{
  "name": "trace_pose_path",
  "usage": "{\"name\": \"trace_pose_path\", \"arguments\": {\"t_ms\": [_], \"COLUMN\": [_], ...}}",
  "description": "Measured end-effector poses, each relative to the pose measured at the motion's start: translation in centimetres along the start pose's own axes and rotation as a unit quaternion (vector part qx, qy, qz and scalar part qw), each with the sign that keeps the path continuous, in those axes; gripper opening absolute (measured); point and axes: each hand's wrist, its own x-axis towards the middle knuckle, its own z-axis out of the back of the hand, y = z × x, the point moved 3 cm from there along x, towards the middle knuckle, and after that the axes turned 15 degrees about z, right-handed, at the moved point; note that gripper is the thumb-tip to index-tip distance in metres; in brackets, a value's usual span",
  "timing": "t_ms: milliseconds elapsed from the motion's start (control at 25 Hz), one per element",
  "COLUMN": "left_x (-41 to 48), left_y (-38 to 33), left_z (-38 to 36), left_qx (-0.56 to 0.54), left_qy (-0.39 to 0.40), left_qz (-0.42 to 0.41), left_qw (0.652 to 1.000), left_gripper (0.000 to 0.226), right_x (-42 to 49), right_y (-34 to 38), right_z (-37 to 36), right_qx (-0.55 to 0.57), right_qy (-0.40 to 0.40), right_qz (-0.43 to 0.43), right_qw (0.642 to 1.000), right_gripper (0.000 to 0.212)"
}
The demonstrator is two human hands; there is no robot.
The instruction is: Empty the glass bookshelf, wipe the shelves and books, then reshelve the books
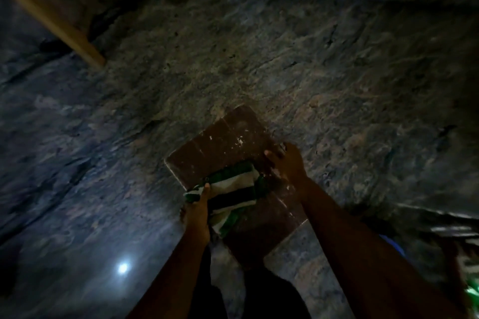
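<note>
1. Over a mottled, polished stone floor [311,59], the right hand [287,163] curls its fingers round the edge of a scuffed, rectangular brown book [223,142].
2. The left hand [197,212] grips a green, white and black striped cloth [233,194] bunched on the cover.

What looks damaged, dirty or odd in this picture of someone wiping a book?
The brown book has white flecks and worn lines across its cover, thickest near the right hand gripping its edge. The left hand holds a striped cloth on it.
</note>
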Motion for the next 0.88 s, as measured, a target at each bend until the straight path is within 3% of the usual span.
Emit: {"name": "trace_pose_path", "arguments": {"t_ms": [120, 280, 480, 600, 680, 800, 880], "left_x": [-3.7, -7.3, -18.6, -24.6, -27.6, -30.3, -30.9], "left_y": [-1.4, -0.9, -0.8, -2.1, -3.0, -5.5, -8.0], "left_z": [-0.7, -1.2, -2.3, -2.4, -2.7, -3.6, -4.5], "left_qx": [-0.048, -0.12, -0.128, -0.132, -0.144, -0.164, -0.186], "left_qy": [-0.034, -0.017, -0.024, -0.017, -0.009, 0.012, 0.038], "left_qz": [-0.016, -0.015, -0.026, -0.042, -0.053, -0.071, -0.085], "left_qw": [0.998, 0.993, 0.991, 0.99, 0.988, 0.984, 0.978], "left_gripper": [0.082, 0.101, 0.039, 0.031, 0.027, 0.04, 0.03], "right_x": [0.3, 0.9, -0.7, -1.5, -1.3, 0.3, 1.8], "right_y": [-0.3, -1.0, 2.6, 7.2, 10.3, 15.2, 18.1], "right_z": [0.8, 2.5, 8.7, 12.7, 15.2, 18.1, 19.2], "right_qx": [-0.036, -0.046, -0.013, 0.017, 0.039, 0.051, 0.066], "right_qy": [0.044, 0.119, 0.169, 0.187, 0.183, 0.163, 0.155], "right_qz": [-0.061, -0.045, -0.028, -0.01, 0.017, 0.06, 0.072], "right_qw": [0.997, 0.991, 0.985, 0.982, 0.982, 0.984, 0.983], "right_gripper": [0.061, 0.061, 0.067, 0.052, 0.059, 0.063, 0.061]}}
